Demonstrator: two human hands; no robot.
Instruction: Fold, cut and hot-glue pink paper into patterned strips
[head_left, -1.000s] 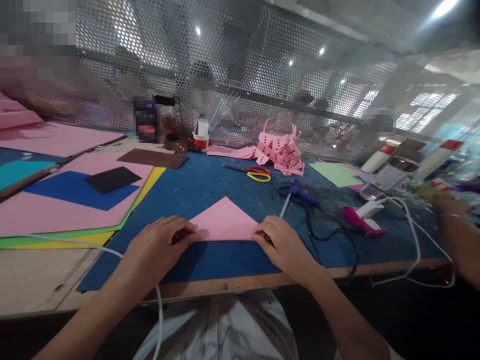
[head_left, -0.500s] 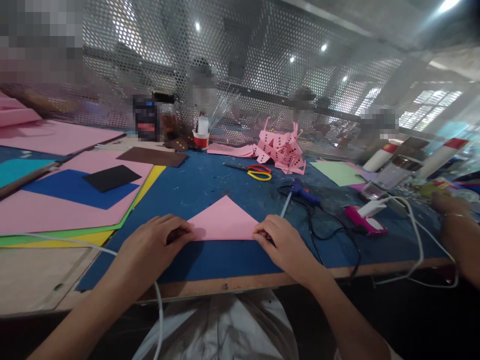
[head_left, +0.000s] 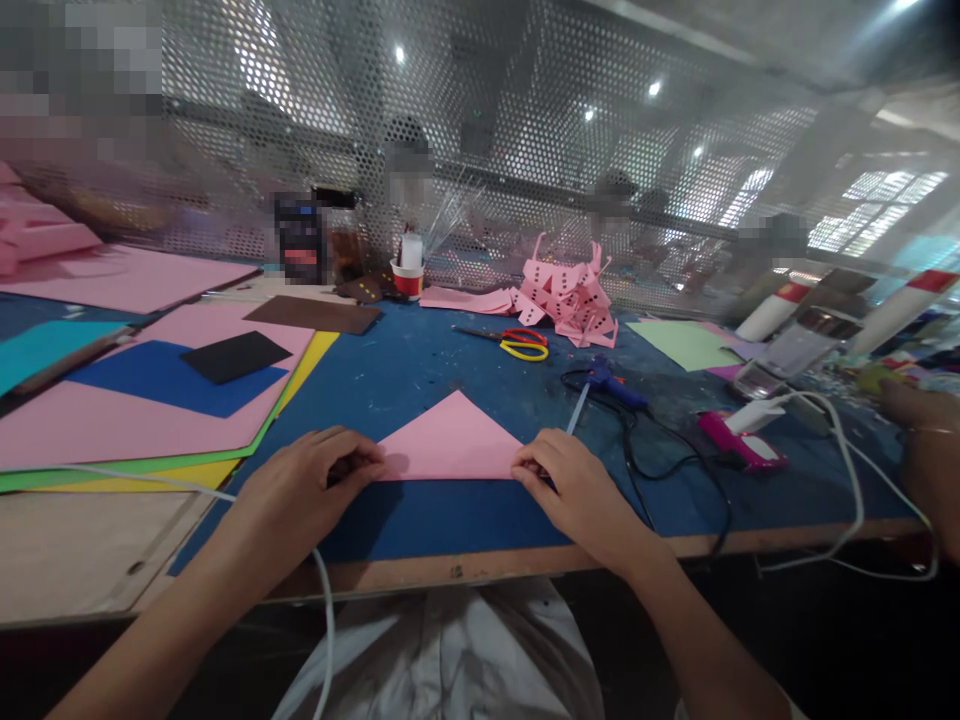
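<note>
A sheet of pink paper [head_left: 453,445], folded into a triangle, lies on the blue work surface [head_left: 435,520] with its point away from me. My left hand [head_left: 322,480] pinches the triangle's left corner between thumb and fingers. At the right corner, my right hand [head_left: 562,475] holds the paper in the same kind of pinch. Both corners are partly hidden by my fingertips. Just beyond my right hand lies a blue glue gun [head_left: 611,383] with a clear glue stick in it. Farther back are scissors [head_left: 521,345] with red and yellow handles.
Coloured sheets [head_left: 187,440] are stacked at left, with a black piece [head_left: 236,356] on top. Pink cut-outs [head_left: 562,300] and a paper cup [head_left: 408,280] stand by the mesh screen. At right are a pink power strip [head_left: 739,440], cables, and another person's hand [head_left: 919,410].
The whole view has shifted slightly, so things sit a little farther right. My hands keep their hold on the triangle's corners, and the paper looks the same.
</note>
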